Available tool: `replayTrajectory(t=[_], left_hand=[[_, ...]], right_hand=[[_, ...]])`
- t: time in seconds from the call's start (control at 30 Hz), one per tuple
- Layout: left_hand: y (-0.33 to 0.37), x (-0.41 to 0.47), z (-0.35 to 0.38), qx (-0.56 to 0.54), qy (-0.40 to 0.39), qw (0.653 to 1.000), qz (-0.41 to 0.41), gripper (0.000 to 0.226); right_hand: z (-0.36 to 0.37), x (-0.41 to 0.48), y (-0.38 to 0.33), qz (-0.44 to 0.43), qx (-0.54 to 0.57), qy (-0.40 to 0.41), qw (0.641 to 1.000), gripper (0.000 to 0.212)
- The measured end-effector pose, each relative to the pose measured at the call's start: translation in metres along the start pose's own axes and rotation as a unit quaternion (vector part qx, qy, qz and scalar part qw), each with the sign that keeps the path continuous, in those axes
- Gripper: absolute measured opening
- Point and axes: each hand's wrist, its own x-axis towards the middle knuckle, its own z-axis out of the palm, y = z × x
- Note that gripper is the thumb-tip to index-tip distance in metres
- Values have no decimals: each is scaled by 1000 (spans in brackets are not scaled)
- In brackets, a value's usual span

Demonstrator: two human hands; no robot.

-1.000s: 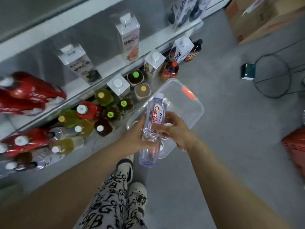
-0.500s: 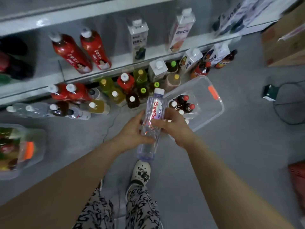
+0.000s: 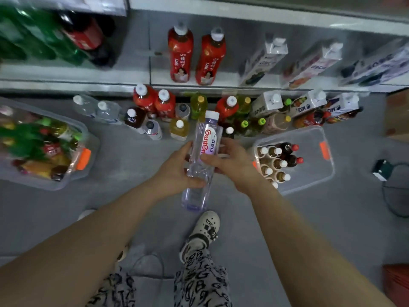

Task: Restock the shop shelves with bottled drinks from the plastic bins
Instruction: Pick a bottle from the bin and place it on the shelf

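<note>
The person wears black-lettered pale trousers [image 3: 199, 282] and a white charm-studded clog [image 3: 207, 228].

"Any writing you can make out?"
"'Ganten' in red on the water bottle [image 3: 207, 140] label, with small Chinese characters beside it."
"And on the shelf [image 3: 155, 79]?"
"The red bottles [image 3: 180, 58] carry white vertical characters, too blurred to read. A blue-and-white carton [image 3: 307, 106] below shows 'MIC'; the rest is unclear."

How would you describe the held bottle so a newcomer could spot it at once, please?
Between the two clear plastic bins on the floor, the left hand and right hand grip a clear water bottle. Its white label with red lettering sets it apart.
</note>
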Motion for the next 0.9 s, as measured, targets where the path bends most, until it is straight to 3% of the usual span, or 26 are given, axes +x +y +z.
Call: replayTrajectory(t=[0.2,0.4,0.53,0.73,0.9], left_hand=[[-21,-49,-104,-12,57,998,-1,105],[-23,-100,-213,-15,105,994,25,91],[-24,-128,-281,-26,123,992,27,95],[-28,-150,-365,2,162,986,48,99],[-10,-148,-420,35,205,976,71,95]], right_hand=[[113,9,-42,-35,-55,-32,997,42],[230,13,-98,-61,-105,-45,992,62],[300,20,-134,-77,-141,-52,986,67],[375,30,-189,-114,-179,-79,974,56],[414,49,-236,-152,-195,-83,965,66]])
